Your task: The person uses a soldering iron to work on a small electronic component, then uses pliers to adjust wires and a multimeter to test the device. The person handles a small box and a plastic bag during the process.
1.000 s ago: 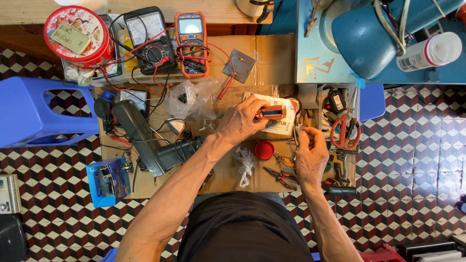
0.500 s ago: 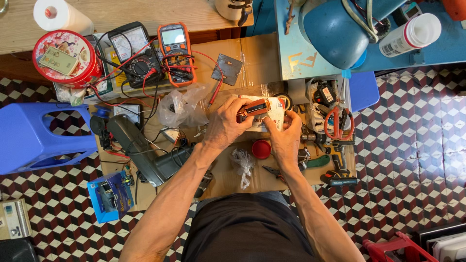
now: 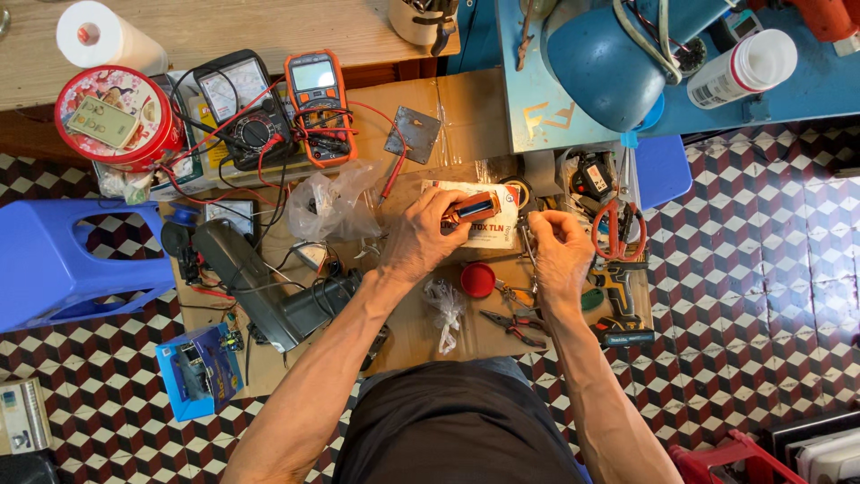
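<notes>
Head view: small orange-brown component held over cluttered cardboard work surface; work mid-course.

Left hand point(image 3: 421, 237) grips the orange-brown component point(image 3: 473, 208) above a white box point(image 3: 502, 229); right hand point(image 3: 560, 251) is closed on a thin metal tool point(image 3: 528, 246), tip just beside the component but apart from it. Red-handled pliers point(image 3: 515, 324) and orange multimeter point(image 3: 315, 103) lie unused. No finished join visible; tool contact apparently outstanding. Against half a second earlier: right hand has drawn off the component, rightward; left grip unchanged.

Orange digital multimeter point(image 3: 315, 106) sits far left on the cardboard-covered surface point(image 3: 466, 108), round red tin point(image 3: 116, 116) further left, red-handled pliers point(image 3: 512, 324) near.
</notes>
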{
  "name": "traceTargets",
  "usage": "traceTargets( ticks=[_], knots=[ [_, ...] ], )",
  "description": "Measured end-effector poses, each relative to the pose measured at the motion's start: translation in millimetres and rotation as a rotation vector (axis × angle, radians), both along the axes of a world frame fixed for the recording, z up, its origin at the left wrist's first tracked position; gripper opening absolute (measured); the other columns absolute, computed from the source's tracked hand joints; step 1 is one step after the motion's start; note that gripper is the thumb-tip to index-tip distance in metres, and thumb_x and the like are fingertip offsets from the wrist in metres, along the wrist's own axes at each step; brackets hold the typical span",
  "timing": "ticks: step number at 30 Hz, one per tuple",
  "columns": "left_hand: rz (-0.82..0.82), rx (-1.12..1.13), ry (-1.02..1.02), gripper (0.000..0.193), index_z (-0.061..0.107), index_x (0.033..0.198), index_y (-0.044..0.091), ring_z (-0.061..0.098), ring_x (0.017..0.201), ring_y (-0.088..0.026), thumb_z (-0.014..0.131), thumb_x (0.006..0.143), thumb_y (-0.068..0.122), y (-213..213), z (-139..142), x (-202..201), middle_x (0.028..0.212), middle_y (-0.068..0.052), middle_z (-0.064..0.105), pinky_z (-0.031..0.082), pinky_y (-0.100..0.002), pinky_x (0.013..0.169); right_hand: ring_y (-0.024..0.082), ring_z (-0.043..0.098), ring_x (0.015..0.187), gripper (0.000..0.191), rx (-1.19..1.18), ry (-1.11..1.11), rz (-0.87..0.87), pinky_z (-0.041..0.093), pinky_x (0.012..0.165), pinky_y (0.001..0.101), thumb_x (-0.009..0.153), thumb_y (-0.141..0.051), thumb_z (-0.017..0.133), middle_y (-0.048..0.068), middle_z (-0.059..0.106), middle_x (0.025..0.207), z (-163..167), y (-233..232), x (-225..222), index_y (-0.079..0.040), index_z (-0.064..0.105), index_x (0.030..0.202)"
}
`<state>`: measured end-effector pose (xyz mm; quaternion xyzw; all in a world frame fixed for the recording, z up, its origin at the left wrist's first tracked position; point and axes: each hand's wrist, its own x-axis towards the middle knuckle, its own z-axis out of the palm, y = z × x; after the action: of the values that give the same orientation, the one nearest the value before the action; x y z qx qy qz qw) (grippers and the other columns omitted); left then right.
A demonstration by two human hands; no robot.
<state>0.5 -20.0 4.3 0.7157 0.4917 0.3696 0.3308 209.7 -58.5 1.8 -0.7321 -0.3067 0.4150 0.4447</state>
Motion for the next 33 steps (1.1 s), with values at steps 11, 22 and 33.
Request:
traceTargets(
  ticks=[11, 22, 33],
  knots=[
    [0.005, -0.008, 0.015, 0.035, 0.065, 0.116, 0.005, 0.073, 0.095, -0.031, 0.079, 0.085, 0.011, -3, -11, 1, 0.108, -0.012, 0.069, 0.061, -0.038, 0.081, 0.01, 0.071, 0.083, 0.015, 0.212, -0.092, 0.24, 0.058, 0.073, 0.0244, 0.102, -0.014, 0.066, 0.006, 0.074, 0.094, 32, 9, -23, 0.0, 0.067, 0.106],
    [-0.002, -0.028, 0.054, 0.033, 0.064, 0.115, 0.005, 0.074, 0.091, -0.029, 0.078, 0.086, 0.012, -3, -9, -3, 0.107, -0.011, 0.069, 0.063, -0.037, 0.079, 0.012, 0.065, 0.073, 0.016, 0.116, -0.388, 0.333, 0.054, 0.065, 0.0264, 0.099, -0.015, 0.068, 0.007, 0.071, 0.081, 33, 7, -26, 0.001, 0.067, 0.095],
    [0.017, -0.004, 0.044, 0.034, 0.065, 0.115, 0.007, 0.073, 0.091, -0.032, 0.078, 0.084, 0.011, -5, -9, -5, 0.109, -0.011, 0.069, 0.062, -0.04, 0.076, 0.018, 0.073, 0.073, 0.015, 0.18, -0.574, 0.392, 0.058, 0.067, 0.0314, 0.098, -0.014, 0.068, 0.011, 0.074, 0.081, 24, 6, -43, 0.001, 0.066, 0.095]
  ],
)
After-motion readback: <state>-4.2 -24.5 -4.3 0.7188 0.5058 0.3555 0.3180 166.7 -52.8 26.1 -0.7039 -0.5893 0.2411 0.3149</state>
